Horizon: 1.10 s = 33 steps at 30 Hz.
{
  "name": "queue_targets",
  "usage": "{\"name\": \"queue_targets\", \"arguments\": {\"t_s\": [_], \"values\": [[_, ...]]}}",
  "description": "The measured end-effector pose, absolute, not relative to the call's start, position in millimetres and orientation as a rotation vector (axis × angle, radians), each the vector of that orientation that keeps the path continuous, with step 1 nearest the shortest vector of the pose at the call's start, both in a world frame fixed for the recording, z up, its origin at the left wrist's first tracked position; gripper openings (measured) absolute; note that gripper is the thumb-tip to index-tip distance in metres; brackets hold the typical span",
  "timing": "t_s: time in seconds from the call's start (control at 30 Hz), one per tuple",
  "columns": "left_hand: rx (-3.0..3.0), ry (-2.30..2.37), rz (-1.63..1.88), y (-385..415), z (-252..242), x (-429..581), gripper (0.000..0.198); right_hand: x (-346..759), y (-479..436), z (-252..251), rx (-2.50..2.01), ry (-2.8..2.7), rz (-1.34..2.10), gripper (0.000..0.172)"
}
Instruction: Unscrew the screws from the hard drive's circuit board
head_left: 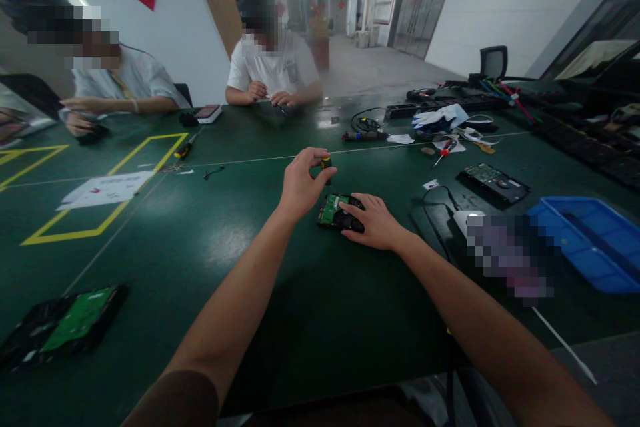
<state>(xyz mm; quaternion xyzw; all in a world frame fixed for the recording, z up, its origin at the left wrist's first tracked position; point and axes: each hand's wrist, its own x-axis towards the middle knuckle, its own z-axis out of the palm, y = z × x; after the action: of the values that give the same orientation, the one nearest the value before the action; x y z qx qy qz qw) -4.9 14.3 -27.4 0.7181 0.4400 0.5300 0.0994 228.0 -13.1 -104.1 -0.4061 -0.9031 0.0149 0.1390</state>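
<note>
My left hand (pixel 306 185) pinches the black-and-yellow handle of a screwdriver (pixel 326 164) between thumb and fingers. The tool stands upright above a hard drive (pixel 329 212) with a green circuit board facing up. Its tip, near the far edge of the drive, is too small to make out. My right hand (pixel 373 220) lies across the right part of this drive and grips it against the table, one finger stretched over the board and the thumb at the near edge. That hand hides much of the drive's right side.
Another hard drive (pixel 493 183) and a blue tray (pixel 600 240) are on the right. A third drive (pixel 70 323) lies at near left. Across the green table (pixel 210 293) are a red screwdriver (pixel 444 152), gloves (pixel 440 118), a paper sheet (pixel 107 188) and two people working.
</note>
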Motion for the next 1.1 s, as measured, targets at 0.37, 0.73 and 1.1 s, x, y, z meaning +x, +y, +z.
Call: {"name": "queue_targets", "arguments": {"t_s": [0.37,0.73,1.1], "values": [[2.223,1.345,1.529,12.9,-23.1,-8.5,0.029,228.4,-12.8,-103.1,-1.162,-2.612,0.045,0.074],[2.144,1.361,1.532,15.1,-28.3,-7.0,0.028,227.8,-13.5,-102.8,-1.193,-2.608,0.074,0.073],[2.238,1.416,1.547,10.0,-21.1,-8.1,0.032,228.0,-14.2,-101.8,-1.184,-2.614,0.055,0.073]]}}
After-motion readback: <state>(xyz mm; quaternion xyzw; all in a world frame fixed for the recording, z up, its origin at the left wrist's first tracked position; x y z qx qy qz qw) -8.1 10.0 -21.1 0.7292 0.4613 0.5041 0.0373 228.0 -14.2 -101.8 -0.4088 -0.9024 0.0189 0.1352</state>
